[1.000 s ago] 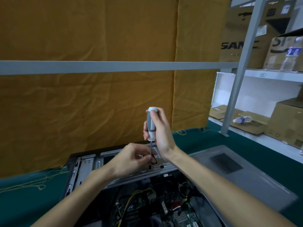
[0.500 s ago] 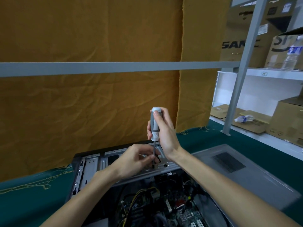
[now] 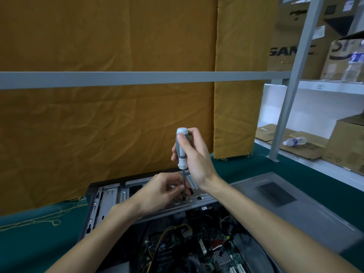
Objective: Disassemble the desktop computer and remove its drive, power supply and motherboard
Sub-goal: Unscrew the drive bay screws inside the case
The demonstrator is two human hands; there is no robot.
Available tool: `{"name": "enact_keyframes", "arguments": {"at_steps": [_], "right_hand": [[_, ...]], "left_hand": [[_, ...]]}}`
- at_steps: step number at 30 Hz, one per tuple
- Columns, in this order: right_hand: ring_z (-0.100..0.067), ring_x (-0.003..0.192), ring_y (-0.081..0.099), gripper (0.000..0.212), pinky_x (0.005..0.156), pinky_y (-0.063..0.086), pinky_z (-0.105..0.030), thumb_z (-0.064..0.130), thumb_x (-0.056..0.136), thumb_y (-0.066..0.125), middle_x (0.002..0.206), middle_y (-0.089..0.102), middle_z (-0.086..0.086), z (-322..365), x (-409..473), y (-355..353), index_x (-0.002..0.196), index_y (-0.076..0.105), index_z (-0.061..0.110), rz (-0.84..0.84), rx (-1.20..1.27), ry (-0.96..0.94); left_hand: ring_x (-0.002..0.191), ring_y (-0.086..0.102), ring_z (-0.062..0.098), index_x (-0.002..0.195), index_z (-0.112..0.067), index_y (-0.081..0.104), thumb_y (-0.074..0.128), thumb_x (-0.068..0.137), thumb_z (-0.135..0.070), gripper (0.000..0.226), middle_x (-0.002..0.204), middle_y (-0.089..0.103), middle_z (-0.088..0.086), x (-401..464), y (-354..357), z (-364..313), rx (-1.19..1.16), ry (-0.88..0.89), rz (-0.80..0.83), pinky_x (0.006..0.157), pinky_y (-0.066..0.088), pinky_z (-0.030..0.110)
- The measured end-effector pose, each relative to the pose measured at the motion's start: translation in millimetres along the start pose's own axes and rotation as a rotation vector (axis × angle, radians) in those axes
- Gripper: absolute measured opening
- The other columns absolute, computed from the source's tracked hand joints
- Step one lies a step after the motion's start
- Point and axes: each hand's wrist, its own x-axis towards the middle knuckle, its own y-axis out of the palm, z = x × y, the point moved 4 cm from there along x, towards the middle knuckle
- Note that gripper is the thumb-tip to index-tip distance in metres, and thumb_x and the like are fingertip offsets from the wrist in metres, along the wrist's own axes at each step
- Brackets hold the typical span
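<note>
An opened desktop computer is laid on its side on the green worktop, with its interior turned upward. A screwdriver with a grey and white handle is held upright above the metal drive cage at the far end of the case. The handle is gripped by the right hand, whose fingers are curled round it and whose thumb is pressed along its side. The thin shaft is pinched low down by the fingertips of the left hand, and the tip is set against the cage plate. Whether a screw sits under the tip cannot be told. Nearer the camera, the motherboard is seen inside the case, crossed by yellow and black cables. A grey side panel with a mesh vent is laid flat on the worktop, just beside the case on the right. An ochre cloth is hung behind the worktop, and cardboard boxes are stacked on shelving to the right.
</note>
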Motion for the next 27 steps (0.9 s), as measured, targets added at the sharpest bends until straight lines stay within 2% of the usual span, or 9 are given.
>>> {"name": "enact_keyframes", "arguments": {"at_steps": [4,6,9,12,14,17,19,23,27], "right_hand": [[-0.016,0.057,0.049,0.013,0.052,0.041,-0.028,0.026,0.103,0.054,0.075,0.055,-0.005,2,5,6,0.097,0.051,0.016,0.025,0.097,0.071],[-0.013,0.05,0.042,0.024,0.046,0.036,-0.027,0.034,0.101,0.061,0.065,0.05,-0.002,-1,9,9,0.086,0.053,0.018,-0.034,0.089,0.092],[-0.011,0.039,0.036,0.038,0.038,0.031,-0.023,0.036,0.093,0.073,0.051,0.044,0.002,-4,17,8,0.068,0.05,0.019,-0.093,0.036,0.098],[-0.012,0.034,0.029,0.038,0.037,0.027,-0.02,0.031,0.096,0.069,0.046,0.037,0.002,-5,24,14,0.066,0.047,0.02,0.237,0.15,0.235],[-0.013,0.038,0.034,0.034,0.04,0.032,-0.023,0.031,0.097,0.067,0.051,0.043,0.001,-5,24,16,0.072,0.05,0.018,0.357,0.183,0.263],[-0.018,0.055,0.052,0.034,0.059,0.049,-0.032,0.039,0.091,0.071,0.066,0.056,-0.004,-8,23,12,0.08,0.056,0.012,0.205,0.169,0.22],[-0.016,0.061,0.056,0.036,0.07,0.053,-0.03,0.045,0.084,0.074,0.067,0.056,-0.002,-9,22,4,0.084,0.063,0.011,0.067,0.121,0.176],[-0.014,0.057,0.053,0.042,0.062,0.05,-0.029,0.048,0.085,0.071,0.067,0.058,0.0,-6,18,-4,0.1,0.064,0.01,0.011,0.191,0.136],[-0.015,0.059,0.054,0.044,0.057,0.049,-0.029,0.055,0.088,0.063,0.069,0.058,-0.003,-5,16,-4,0.089,0.061,0.011,0.021,0.161,0.163]], "left_hand": [[0.083,0.07,0.016,0.095,-0.02,0.071,0.054,0.103,-0.012,0.021,0.093,0.075,-0.003,-1,1,-1,0.025,0.003,-0.008,0.077,0.059,0.038],[0.083,0.07,0.016,0.096,-0.018,0.071,0.055,0.103,-0.013,0.019,0.092,0.075,-0.003,0,1,0,0.03,0.002,-0.012,0.078,0.059,0.039],[0.083,0.07,0.014,0.098,-0.015,0.071,0.055,0.103,-0.012,0.018,0.092,0.075,-0.001,1,4,3,-0.012,-0.015,-0.019,0.074,0.057,0.03],[0.084,0.07,0.006,0.103,-0.014,0.074,0.053,0.104,-0.011,0.021,0.094,0.076,-0.002,1,7,7,-0.044,-0.034,-0.025,0.073,0.051,0.018],[0.085,0.071,0.006,0.105,-0.014,0.074,0.053,0.104,-0.013,0.021,0.096,0.077,-0.003,1,7,9,-0.066,-0.035,-0.023,0.072,0.051,0.016],[0.079,0.072,0.009,0.098,-0.017,0.076,0.058,0.103,-0.02,0.02,0.091,0.078,-0.004,2,3,10,-0.031,-0.025,-0.024,0.068,0.053,0.022],[0.072,0.07,0.014,0.089,-0.019,0.078,0.063,0.1,-0.03,0.021,0.083,0.077,-0.003,3,2,10,0.02,-0.034,-0.047,0.063,0.054,0.029],[0.065,0.07,0.019,0.078,-0.019,0.075,0.074,0.09,-0.04,0.025,0.075,0.076,0.002,6,2,11,0.005,-0.077,-0.135,0.057,0.054,0.028],[0.093,0.074,0.011,0.104,-0.014,0.075,0.068,0.097,-0.016,0.01,0.101,0.078,-0.002,4,7,10,-0.13,-0.037,-0.093,0.077,0.06,0.027]]}}
